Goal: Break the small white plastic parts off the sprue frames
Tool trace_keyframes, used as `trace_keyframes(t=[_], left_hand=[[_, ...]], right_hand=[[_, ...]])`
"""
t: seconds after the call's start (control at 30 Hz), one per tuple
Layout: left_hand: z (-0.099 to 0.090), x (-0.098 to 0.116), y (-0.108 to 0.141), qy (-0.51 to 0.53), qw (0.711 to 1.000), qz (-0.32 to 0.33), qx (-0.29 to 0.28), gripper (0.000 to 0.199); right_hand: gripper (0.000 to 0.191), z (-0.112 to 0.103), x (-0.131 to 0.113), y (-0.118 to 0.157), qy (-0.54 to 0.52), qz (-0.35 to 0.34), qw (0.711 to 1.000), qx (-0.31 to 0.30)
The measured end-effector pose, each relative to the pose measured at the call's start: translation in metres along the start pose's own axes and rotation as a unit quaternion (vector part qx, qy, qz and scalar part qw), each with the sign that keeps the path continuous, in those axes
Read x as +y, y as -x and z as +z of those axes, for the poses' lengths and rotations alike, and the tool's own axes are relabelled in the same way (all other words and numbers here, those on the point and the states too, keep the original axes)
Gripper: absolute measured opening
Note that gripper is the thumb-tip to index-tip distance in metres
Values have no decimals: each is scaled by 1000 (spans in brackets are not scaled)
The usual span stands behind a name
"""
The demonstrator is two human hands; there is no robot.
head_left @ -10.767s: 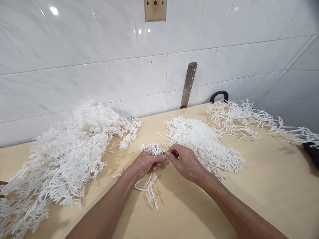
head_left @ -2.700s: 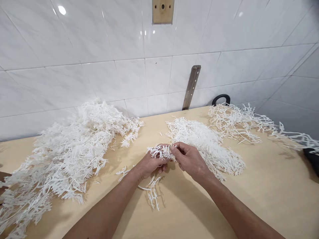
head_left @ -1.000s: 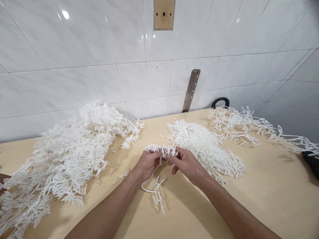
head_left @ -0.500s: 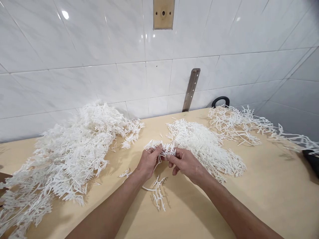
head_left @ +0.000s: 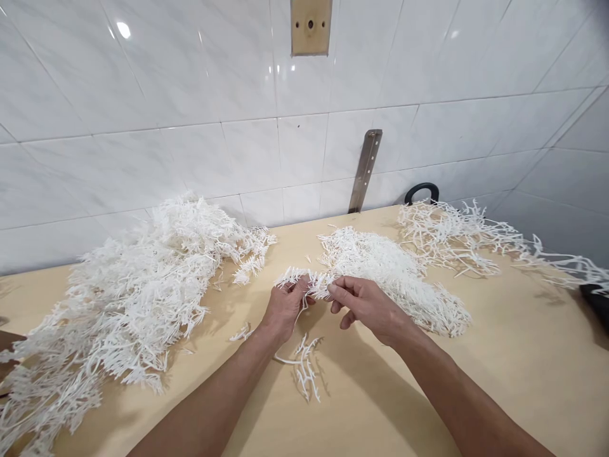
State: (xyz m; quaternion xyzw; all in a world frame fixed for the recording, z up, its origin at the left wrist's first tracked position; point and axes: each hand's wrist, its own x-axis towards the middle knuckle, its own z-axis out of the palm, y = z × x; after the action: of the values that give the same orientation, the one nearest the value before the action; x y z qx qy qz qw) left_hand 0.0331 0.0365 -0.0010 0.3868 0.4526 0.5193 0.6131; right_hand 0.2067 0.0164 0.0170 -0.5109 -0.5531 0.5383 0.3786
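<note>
My left hand pinches a white branched plastic sprig between thumb and fingers, in the middle of the view. A thin stem of it hangs down toward a forked white strand lower down. At the sprig's right end, my right hand has thumb and forefinger pinched on its tips, the other fingers curled below. Just behind my right hand lies a pile of small white pieces. On the left spreads a large heap of white branched sprigs.
Bare, open-branched white stems lie at the back right of the wooden table. A metal strip leans on the tiled wall, near a black ring-shaped handle. Another black object sits at the right edge.
My right hand has shifted slightly right and up along the sprig, its fingers turned a little. The hanging forked strand has swung slightly right. My left hand keeps its hold.
</note>
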Motion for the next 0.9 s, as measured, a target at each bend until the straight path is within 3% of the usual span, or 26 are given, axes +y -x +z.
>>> trace_keyframes(t=[0.23, 0.4, 0.57, 0.77, 0.9], left_hand=[[-2, -4, -1, 14, 999, 5, -36, 44], [-3, -4, -1, 32, 998, 4, -53, 40], [-4, 3, 2, 44, 992, -29, -117, 34], [-4, 9, 3, 49, 987, -35, -151, 29], [-5, 7, 2, 43, 988, -37, -144, 28]], right_hand=[[37, 2, 0, 2, 45, -69, 996, 29], [33, -1, 1, 1, 58, -61, 995, 46], [33, -1, 3, -1, 62, -41, 994, 82], [36, 2, 2, -1, 24, -32, 997, 67], [35, 3, 0, 0, 9, -42, 997, 61]])
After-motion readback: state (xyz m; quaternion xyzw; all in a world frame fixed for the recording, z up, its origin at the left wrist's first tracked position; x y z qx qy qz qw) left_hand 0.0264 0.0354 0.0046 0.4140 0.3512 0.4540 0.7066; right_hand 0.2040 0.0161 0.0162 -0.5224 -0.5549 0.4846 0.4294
